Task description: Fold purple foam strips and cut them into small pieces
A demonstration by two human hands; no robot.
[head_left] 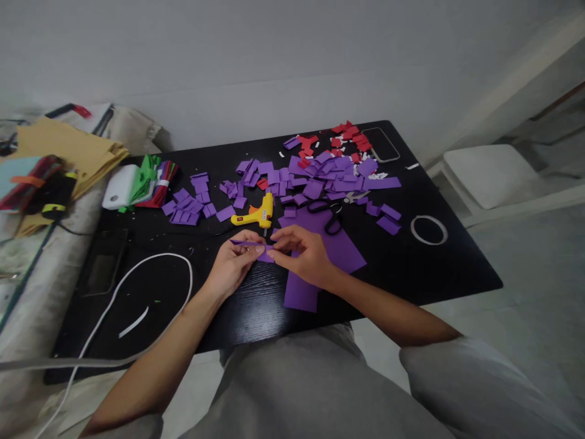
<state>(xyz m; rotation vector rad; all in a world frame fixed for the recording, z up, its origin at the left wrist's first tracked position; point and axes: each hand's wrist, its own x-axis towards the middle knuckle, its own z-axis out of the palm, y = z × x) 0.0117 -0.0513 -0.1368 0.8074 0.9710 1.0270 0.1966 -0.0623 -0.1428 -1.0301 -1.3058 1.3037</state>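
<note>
In the head view, the yellow glue gun (258,214) bears a small white label whose print is too small for you to read. You sit at a black table (439,268) with a faint wood grain, set against a plain grey wall (274,61); pale floor (525,347) shows to your right, with a white stool (496,177) beyond the table's edge. Purple pieces (336,177) and red pieces (361,141) of paper scatter across the table's far side, and black-handled scissors (336,224) lie near them, by flat purple sheets (338,247). A white cable (191,277) loops on your left.

The purple strip (265,255) is between your hands, just on your side of the glue gun. Its long axis runs crosswise, left to right in front of you. Your left hand (235,262) pinches its left part between thumb and fingers; your right hand (306,253) has thumb and fingertips closed on the right end.
</note>
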